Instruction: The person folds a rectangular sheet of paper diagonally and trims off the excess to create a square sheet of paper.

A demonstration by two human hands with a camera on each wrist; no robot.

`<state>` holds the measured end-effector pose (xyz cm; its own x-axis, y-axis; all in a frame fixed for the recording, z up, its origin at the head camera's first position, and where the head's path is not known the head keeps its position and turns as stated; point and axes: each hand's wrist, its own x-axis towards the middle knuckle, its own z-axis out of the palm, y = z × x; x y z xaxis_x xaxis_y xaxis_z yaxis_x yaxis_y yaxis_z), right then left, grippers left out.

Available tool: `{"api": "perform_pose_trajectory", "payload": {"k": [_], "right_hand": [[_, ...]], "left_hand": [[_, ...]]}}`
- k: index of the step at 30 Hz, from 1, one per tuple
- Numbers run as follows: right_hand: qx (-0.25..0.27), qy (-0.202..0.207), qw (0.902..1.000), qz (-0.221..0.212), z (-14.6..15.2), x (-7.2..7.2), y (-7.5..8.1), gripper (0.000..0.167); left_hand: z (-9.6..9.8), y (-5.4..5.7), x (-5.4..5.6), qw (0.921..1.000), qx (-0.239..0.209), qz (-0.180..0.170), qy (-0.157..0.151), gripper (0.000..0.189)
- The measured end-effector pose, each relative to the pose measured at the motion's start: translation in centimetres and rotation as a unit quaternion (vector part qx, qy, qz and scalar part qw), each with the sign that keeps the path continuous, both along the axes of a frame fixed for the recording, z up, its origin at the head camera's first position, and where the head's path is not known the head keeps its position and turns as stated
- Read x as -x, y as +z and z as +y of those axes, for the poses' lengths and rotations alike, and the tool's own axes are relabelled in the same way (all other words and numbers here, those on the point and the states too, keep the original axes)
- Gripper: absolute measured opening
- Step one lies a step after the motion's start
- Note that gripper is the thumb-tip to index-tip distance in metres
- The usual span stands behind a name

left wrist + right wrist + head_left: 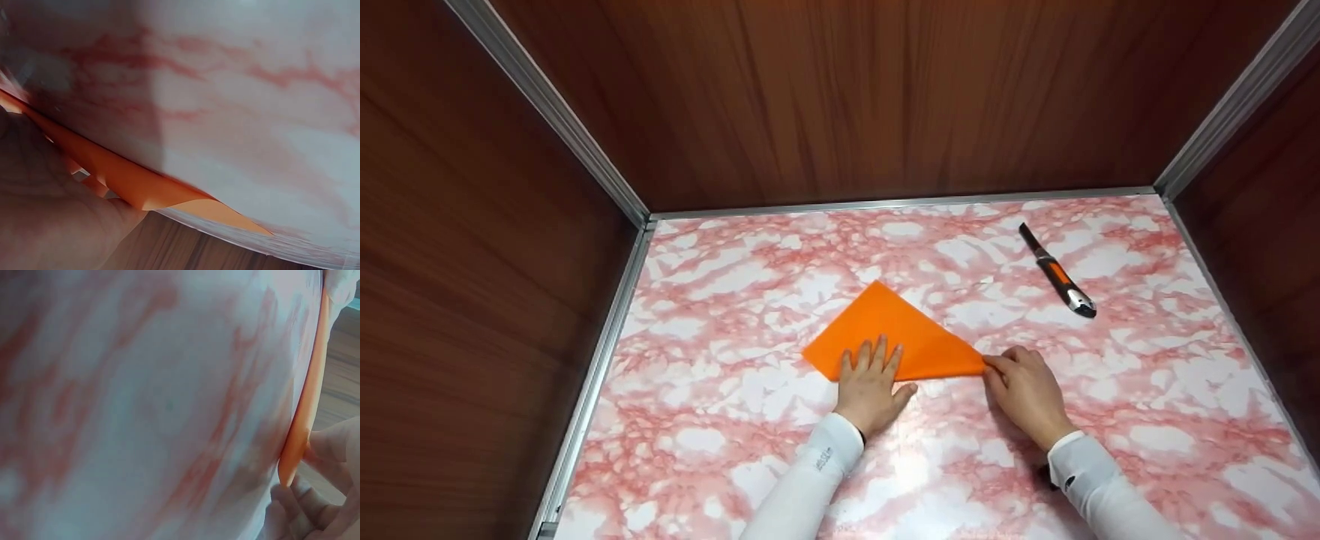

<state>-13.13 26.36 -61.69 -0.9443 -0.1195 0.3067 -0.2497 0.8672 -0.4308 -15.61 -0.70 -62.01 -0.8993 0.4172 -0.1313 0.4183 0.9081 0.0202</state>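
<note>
A sheet of orange paper (889, 319), folded into a kite-like shape, lies on the marbled table with one corner toward the back. My left hand (871, 386) rests on its near left part, fingers straight and spread, thumb off to the right on the table. At the paper's right corner, my right hand (1026, 386) pinches the tip between thumb and fingers. In the left wrist view the orange paper (129, 180) bows up a little beside the hand. The right wrist view has the fold edge of the paper (306, 405) running up from the pinching fingers.
A utility knife (1059, 274) with a black and orange handle lies at the back right of the red-and-white table (720, 300). Brown wood-grain panels (840, 97) with metal edging enclose the back and both sides.
</note>
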Motion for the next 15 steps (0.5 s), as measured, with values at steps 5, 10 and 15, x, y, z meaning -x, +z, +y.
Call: {"api": "perform_pose_trajectory", "payload": {"k": [5, 10, 15], "right_hand": [[-0.031, 0.012, 0.9989, 0.033, -1.1, 0.0, 0.7, 0.032], [-0.084, 0.075, 0.9929, 0.039, -3.7, 0.1, 1.0, 0.036], [-0.12, 0.144, 0.9821, 0.017, -6.6, -0.1, 0.6, 0.042]], "left_hand": [[0.1, 0.0, 0.0, 1.0, 0.003, -0.002, 0.002, 0.077], [0.2, -0.1, 0.1, 0.9998, 0.015, -0.008, 0.007, 0.08], [0.3, -0.1, 0.0, 0.999, 0.043, -0.008, 0.008, 0.08]]}}
